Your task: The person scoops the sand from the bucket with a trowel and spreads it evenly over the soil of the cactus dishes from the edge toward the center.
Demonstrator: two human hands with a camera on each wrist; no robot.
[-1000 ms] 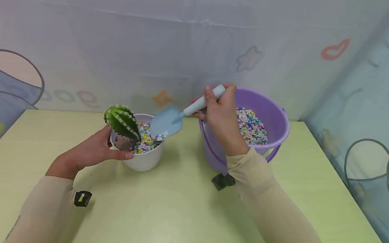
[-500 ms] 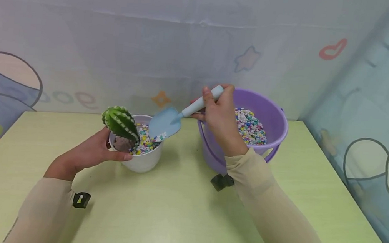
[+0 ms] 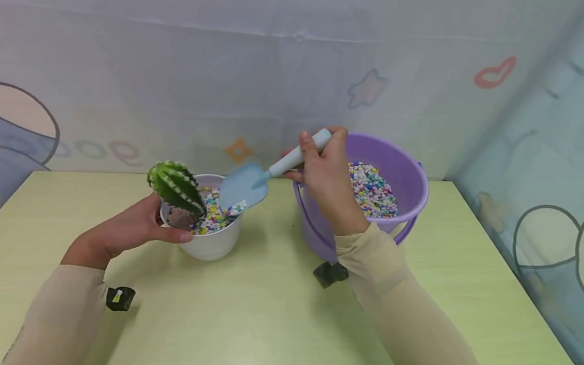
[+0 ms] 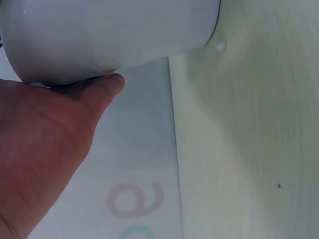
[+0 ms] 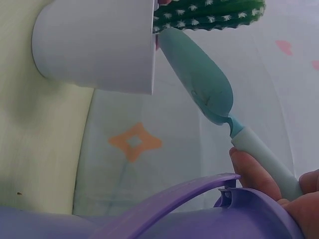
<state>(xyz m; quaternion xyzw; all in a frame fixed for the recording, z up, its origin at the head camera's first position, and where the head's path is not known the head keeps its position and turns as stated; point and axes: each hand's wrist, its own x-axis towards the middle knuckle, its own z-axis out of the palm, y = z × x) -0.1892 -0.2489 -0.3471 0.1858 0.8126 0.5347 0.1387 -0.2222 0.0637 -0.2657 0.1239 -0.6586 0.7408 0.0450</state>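
Observation:
My left hand [image 3: 128,229] grips a white plant pot [image 3: 210,248] at its left side, thumb along the front rim and the other fingers mostly hidden behind. In the pot a green cactus [image 3: 174,186] leans left over the rim, with colourful pebbles [image 3: 210,222] beside its base. My right hand [image 3: 328,180] holds a light blue hand trowel [image 3: 244,184] by its pale handle, blade tilted down over the pot's right side. A few pebbles lie at the blade's lower edge. In the right wrist view the blade's tip [image 5: 172,37] is right at the pot rim, near the cactus.
A purple bucket [image 3: 411,187] with many colourful pebbles [image 3: 371,192] stands right of the pot, partly behind my right hand and forearm. Its handle [image 5: 169,199] hangs down at the front. A printed cloth backdrop [image 3: 186,80] rises behind the pale green table [image 3: 238,323].
The head view has shifted slightly, so everything sits a little further left in it. Hands, trowel, pot and cactus keep nearly the same arrangement.

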